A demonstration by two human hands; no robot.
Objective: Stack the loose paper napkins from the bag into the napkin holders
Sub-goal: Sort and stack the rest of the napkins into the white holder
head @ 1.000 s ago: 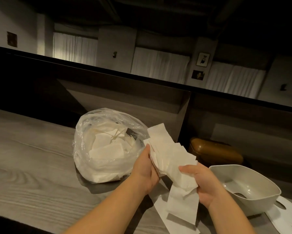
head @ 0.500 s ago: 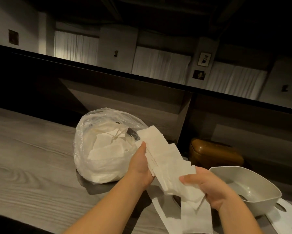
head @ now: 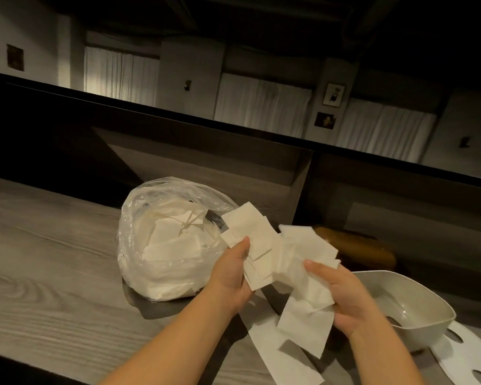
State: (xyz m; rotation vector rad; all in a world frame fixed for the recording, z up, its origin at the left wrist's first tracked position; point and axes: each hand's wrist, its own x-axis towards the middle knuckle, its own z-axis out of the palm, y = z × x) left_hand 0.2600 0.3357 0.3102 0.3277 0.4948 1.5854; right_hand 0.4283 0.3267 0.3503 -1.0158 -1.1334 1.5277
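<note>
Napkin bundle [head: 264,254] now fanned wider than moment ago; left hand [head: 231,276], right hand [head: 342,293] both gripping it; squaring-up pending, holders unfilled.

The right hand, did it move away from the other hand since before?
Yes. The right hand pulled napkins rightward, nearer the white bowl, away from the left hand.

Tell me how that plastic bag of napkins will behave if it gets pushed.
The plastic bag looks thin and crinkled, so it would likely dent rather than slide whole. Filled only with loose napkins, it is probably light. Its mouth gapes open, so napkins may spill.
</note>
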